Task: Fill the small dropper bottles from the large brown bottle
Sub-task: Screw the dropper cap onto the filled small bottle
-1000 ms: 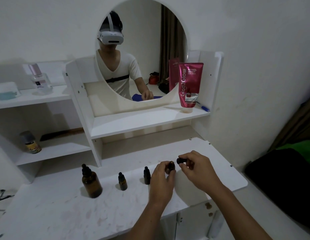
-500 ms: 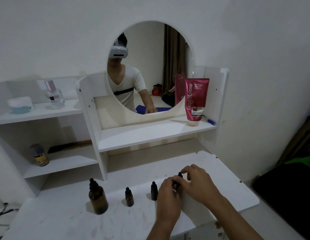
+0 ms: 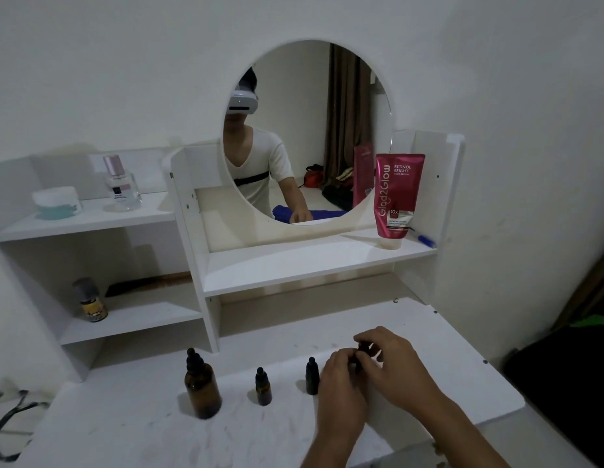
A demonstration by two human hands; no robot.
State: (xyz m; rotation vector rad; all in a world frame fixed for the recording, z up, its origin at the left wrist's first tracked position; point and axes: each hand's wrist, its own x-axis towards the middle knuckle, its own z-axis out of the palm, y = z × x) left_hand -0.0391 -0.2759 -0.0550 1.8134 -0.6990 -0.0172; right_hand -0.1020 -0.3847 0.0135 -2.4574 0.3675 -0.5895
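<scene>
The pink tube (image 3: 396, 194) standing cap-down on the mirror shelf reads "Glad2Glow" up its side, with "RETINOL BRIGHT" at the top and "10x" lower down; the smaller print beneath is too fine to read. A clear bottle with a pink cap (image 3: 119, 185) on the upper left shelf carries a small dark label that cannot be made out, and the small jar (image 3: 91, 300) on the shelf below has a yellow label, also illegible. On the white tabletop (image 3: 462, 359) the large brown bottle (image 3: 201, 386) stands upright with its dropper cap on, and two small dropper bottles (image 3: 262, 386) (image 3: 311, 376) stand capped to its right. The left hand (image 3: 341, 383) and right hand (image 3: 391, 363) meet just beside them, fingers curled together round a third small bottle (image 3: 358, 361), almost wholly hidden; only a dark sliver shows, so whether its cap is on cannot be told.
</scene>
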